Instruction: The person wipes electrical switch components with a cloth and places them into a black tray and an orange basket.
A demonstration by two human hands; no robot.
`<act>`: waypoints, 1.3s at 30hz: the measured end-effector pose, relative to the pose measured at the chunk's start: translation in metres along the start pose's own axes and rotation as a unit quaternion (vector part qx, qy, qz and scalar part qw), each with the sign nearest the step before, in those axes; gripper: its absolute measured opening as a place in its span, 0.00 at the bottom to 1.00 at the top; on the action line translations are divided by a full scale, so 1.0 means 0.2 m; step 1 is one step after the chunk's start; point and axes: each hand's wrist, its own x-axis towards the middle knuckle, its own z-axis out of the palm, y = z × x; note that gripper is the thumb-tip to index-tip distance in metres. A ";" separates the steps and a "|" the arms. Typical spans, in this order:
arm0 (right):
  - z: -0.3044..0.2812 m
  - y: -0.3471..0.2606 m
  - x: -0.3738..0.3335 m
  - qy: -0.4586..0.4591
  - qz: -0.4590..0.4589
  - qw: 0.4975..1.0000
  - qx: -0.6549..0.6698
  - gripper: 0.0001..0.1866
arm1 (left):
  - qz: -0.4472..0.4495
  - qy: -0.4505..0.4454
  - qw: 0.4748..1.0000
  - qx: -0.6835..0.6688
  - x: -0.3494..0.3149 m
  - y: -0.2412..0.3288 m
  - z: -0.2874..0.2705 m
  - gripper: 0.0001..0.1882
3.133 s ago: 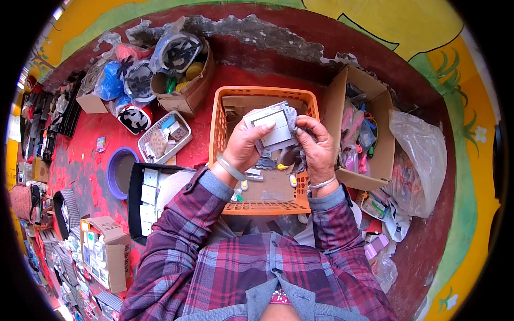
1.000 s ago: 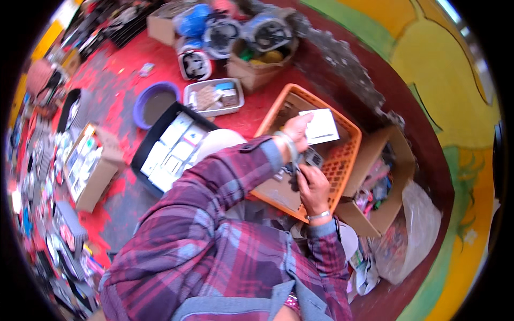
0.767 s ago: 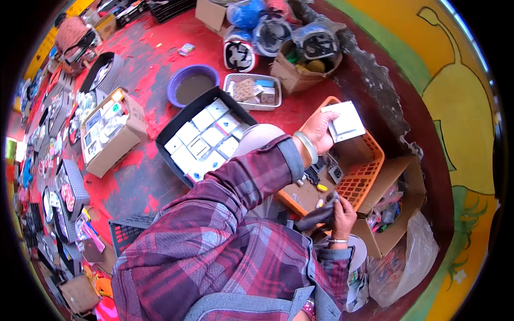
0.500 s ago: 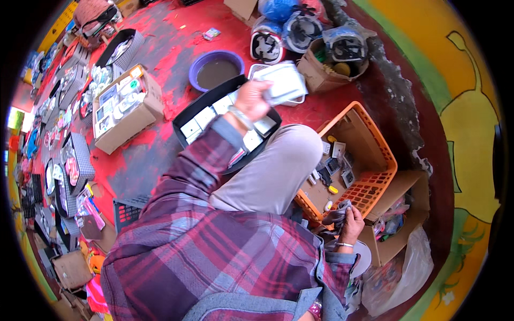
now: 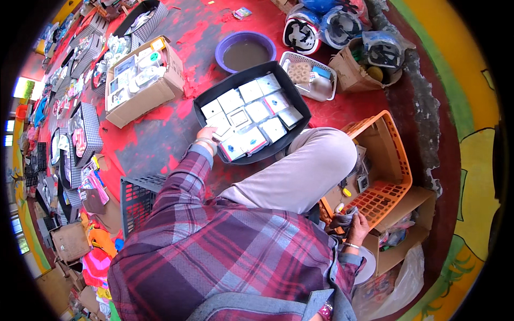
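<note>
While the orange basket [image 5: 400,151] stands to my right, the black bin [image 5: 294,93] sits left of it. My right hand [image 5: 357,229] pinches a crumpled grey cloth [image 5: 345,219] by the basket's near rim; my left hand [image 5: 208,135] touches a white box [image 5: 221,126] inside the bin, whether gripping I cannot tell.

Cardboard boxes [image 5: 147,101] and baskets [image 5: 379,201] suggest a storeroom.

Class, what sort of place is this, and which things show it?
Probably a storage or sorting space for goods: the floor holds a black bin of white boxes, a packed cardboard box and an orange basket.
</note>
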 end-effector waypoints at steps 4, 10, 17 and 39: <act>0.01 -0.02 -0.03 0.009 0.007 1.000 0.010 0.11 | 0.083 -0.026 0.995 0.047 0.03 0.04 0.07 0.15; -0.01 0.02 -0.02 0.020 0.016 1.000 -0.003 0.11 | 0.306 0.008 0.921 0.239 0.08 0.36 0.13 0.12; 0.01 0.02 -0.03 0.028 0.021 0.998 -0.047 0.11 | 0.426 0.140 0.817 0.363 -0.02 0.41 0.24 0.14; 0.00 0.17 0.01 0.020 0.053 0.993 -0.103 0.10 | 0.329 0.175 0.789 0.489 0.54 0.13 0.13 0.29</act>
